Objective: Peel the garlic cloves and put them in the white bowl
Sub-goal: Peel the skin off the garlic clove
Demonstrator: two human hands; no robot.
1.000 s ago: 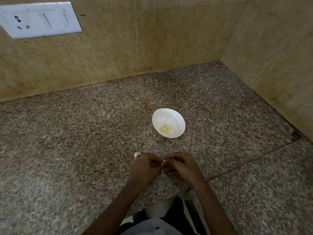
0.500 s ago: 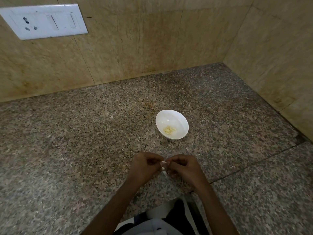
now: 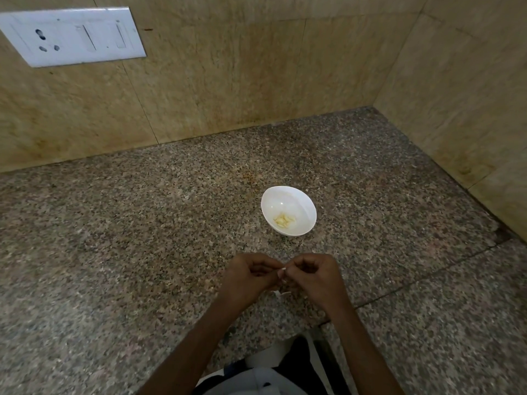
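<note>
My forearms are bare from the lower edge of the view up to the wrists, with no sleeve, watch, band or ring on either. My left hand (image 3: 251, 276) and right hand (image 3: 312, 276) are bare too, no gloves. Below them shows my clothing (image 3: 265, 379): pale grey cloth at the bottom edge, black cloth beside it, and a white stripe between.
</note>
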